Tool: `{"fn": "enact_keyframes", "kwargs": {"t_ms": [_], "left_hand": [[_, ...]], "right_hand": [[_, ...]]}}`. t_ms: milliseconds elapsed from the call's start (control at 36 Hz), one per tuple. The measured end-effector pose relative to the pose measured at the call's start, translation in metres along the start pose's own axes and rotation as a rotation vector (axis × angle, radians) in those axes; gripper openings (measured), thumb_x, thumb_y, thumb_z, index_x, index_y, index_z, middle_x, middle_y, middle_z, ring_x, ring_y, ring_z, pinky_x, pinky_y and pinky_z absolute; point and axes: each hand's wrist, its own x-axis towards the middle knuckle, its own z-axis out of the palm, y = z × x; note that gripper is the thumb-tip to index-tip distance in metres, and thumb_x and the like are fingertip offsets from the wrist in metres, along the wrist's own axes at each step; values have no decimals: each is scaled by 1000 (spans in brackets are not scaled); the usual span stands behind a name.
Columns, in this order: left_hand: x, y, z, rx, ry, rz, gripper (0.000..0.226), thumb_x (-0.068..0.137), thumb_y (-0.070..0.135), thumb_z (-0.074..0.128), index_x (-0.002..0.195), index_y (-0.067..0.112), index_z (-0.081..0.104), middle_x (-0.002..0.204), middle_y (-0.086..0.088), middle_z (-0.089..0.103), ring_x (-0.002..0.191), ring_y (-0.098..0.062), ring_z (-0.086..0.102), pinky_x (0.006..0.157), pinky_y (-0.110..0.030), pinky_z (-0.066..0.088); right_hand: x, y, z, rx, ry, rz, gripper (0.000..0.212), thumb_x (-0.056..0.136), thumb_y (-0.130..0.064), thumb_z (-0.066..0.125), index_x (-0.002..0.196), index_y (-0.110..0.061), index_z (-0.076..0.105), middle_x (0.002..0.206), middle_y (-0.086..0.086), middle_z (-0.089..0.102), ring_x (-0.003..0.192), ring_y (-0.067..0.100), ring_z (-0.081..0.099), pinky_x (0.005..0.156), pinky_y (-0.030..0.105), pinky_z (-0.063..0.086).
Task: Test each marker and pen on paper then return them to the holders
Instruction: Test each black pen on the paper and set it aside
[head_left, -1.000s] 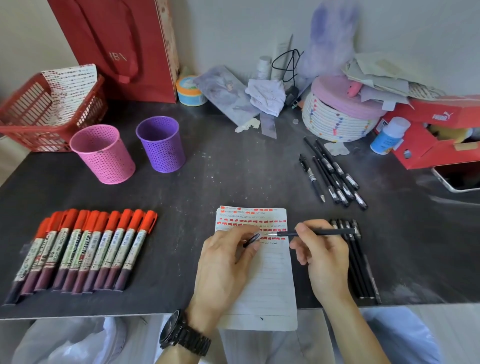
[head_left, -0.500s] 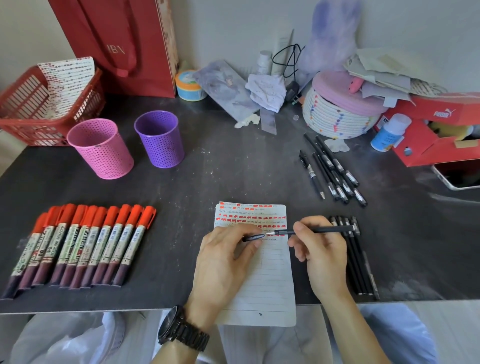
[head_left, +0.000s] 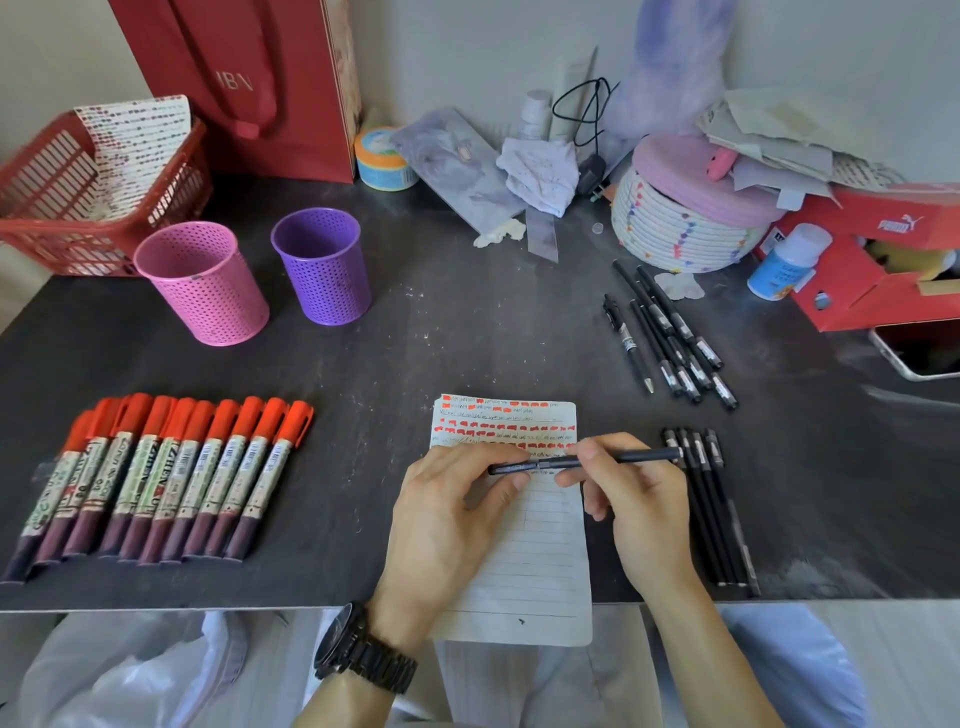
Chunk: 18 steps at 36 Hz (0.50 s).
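Observation:
A lined paper (head_left: 540, 561) with red and black test marks at its top lies at the desk's front edge. Above it my right hand (head_left: 636, 504) pinches a black pen (head_left: 636, 457) held level. My left hand (head_left: 447, 514) pinches the pen's cap (head_left: 511, 468), which sits on the pen's tip. Several red-capped markers (head_left: 156, 478) lie in a row at the left. More black pens lie in a group (head_left: 670, 338) at the right and in a row (head_left: 709, 509) beside my right hand. A pink holder (head_left: 205, 283) and a purple holder (head_left: 322, 265) stand behind, nothing showing above their rims.
A red basket (head_left: 78, 208) and a red bag (head_left: 249, 83) stand at the back left. A coiled round box (head_left: 685, 218), a red shoe box (head_left: 883, 260), a white bottle (head_left: 787, 260) and a phone (head_left: 919, 348) crowd the back right.
The cap in my left hand has moved right onto the pen's tip; one second ago cap and tip were apart.

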Motion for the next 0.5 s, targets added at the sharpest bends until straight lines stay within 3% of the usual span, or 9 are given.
{"fn": "enact_keyframes", "kwargs": {"t_ms": [139,333,500], "left_hand": [[1,1,-1,-5,4,-4,18,91,42,68,108,40,69,112,30,66,104,7,59,93,-25,46],[1,2,-2,-58,7,-31,18,87,30,77,104,37,75,108,26,70,107,-2,62,93,-41,51],[1,4,-3,-151,7,-103,23,82,21,83,100,36,79,106,29,71,112,-6,62,90,-26,52]], "right_hand": [[0,1,1,-49,2,-18,23,87,-46,64,81,-28,76,73,8,76,50,11,48,50,21,43],[1,4,0,-95,-34,8,23,88,-47,65,85,-28,77,75,6,77,51,9,49,52,17,44],[1,4,2,-125,-52,-23,19,89,-41,65,81,-27,75,74,5,76,52,8,54,53,16,44]]}}
